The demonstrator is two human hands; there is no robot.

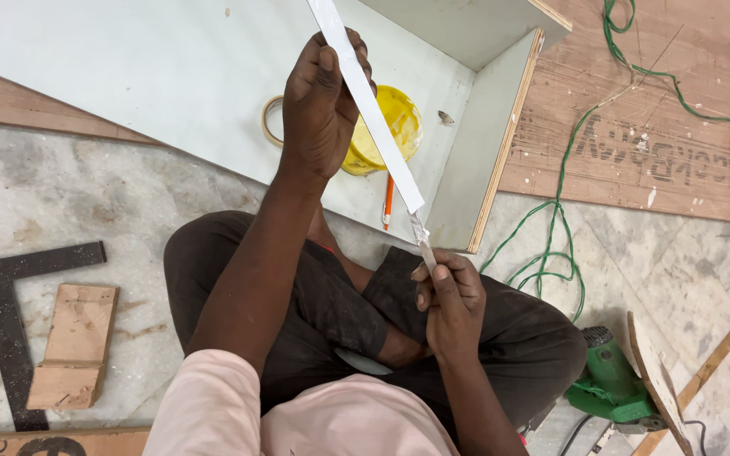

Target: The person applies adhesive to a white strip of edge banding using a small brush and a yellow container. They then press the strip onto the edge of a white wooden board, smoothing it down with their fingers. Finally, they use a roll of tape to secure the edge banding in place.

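Observation:
My left hand is raised in front of me and grips a long white laminate strip near its middle. The strip runs from the top of the view down to my right hand, which pinches its lower, grey-looking end above my crossed legs. Whether a small blade is also in that right hand is unclear. Behind the strip a yellow tub and a roll of tape rest on a white board. An orange pencil lies on the board's near edge.
A white-faced plywood box corner stands on the board. A green cable trails over a brown plywood sheet to a green power tool at my right knee. A black square and wood offcuts lie on the marble floor at left.

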